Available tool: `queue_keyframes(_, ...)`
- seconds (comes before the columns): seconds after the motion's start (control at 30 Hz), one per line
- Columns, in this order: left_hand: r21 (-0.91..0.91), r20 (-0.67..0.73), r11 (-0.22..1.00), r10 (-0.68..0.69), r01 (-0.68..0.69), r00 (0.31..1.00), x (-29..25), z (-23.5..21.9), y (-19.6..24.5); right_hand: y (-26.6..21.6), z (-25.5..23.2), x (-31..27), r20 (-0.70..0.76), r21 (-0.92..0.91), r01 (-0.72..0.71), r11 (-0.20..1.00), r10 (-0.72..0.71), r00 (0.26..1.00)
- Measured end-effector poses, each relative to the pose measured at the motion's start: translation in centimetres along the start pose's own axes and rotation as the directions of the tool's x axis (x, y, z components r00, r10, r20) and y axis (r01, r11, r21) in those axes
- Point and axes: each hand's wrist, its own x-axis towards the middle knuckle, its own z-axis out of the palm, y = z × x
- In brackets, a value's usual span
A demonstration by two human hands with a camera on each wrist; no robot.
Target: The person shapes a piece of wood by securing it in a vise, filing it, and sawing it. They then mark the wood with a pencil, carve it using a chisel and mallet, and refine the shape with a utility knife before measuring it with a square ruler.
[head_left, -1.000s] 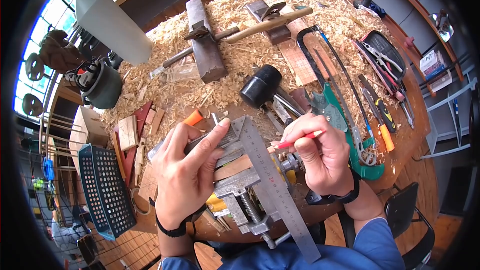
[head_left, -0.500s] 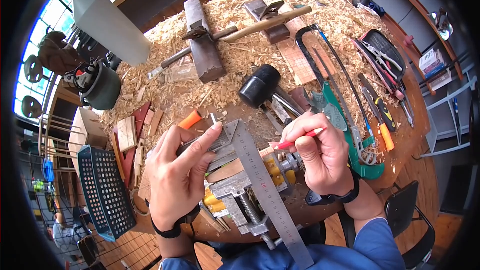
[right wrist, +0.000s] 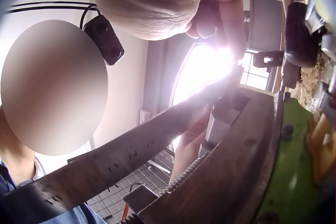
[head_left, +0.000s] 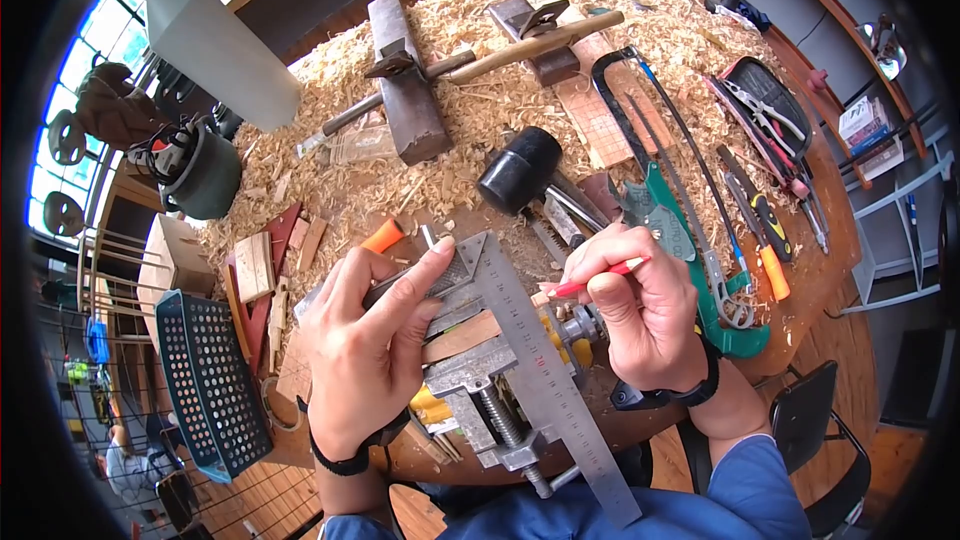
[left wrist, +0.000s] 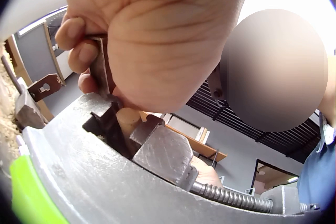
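Note:
A metal vise [head_left: 470,377] grips a strip of wood [head_left: 465,337] between its jaws; the wood's rounded end [left wrist: 129,119] shows in the left wrist view. Across it lies the marked steel blade of a try square [head_left: 545,370], slanting down toward the person's lap. My left hand [head_left: 365,350] holds the square's stock, forefinger stretched along its top and thumb beneath. On the blade's other side, my right hand [head_left: 645,310] pinches a red pencil [head_left: 570,289], its tip close to the wood and the blade's edge. The blade [right wrist: 126,153] also spans the right wrist view.
Beyond the vise lie a black mallet [head_left: 520,172], wooden planes [head_left: 408,90] and deep wood shavings [head_left: 330,180]. A green-handled hacksaw [head_left: 665,210] and an orange-handled tool [head_left: 772,275] are at the right. A perforated basket [head_left: 210,390] stands at the left, near wood offcuts [head_left: 255,265].
My left hand and the square shifted slightly left by the middle frame, then back right to about where they began. The right hand and pencil stay nearly in place.

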Motion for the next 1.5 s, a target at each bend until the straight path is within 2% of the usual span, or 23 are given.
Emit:
queue_keyframes(0.67,-0.005,0.012,1.0,0.023,-0.023,1.0,0.47,0.22,0.28,0.14,0.1,0.22,0.021,-0.076,0.084,0.993,-0.083,0.996)
queue_keyframes(1.5,0.003,0.012,1.0,0.01,-0.01,1.0,0.5,0.2,0.46,-0.08,0.08,0.45,0.043,-0.12,0.105,0.987,-0.1,0.994)
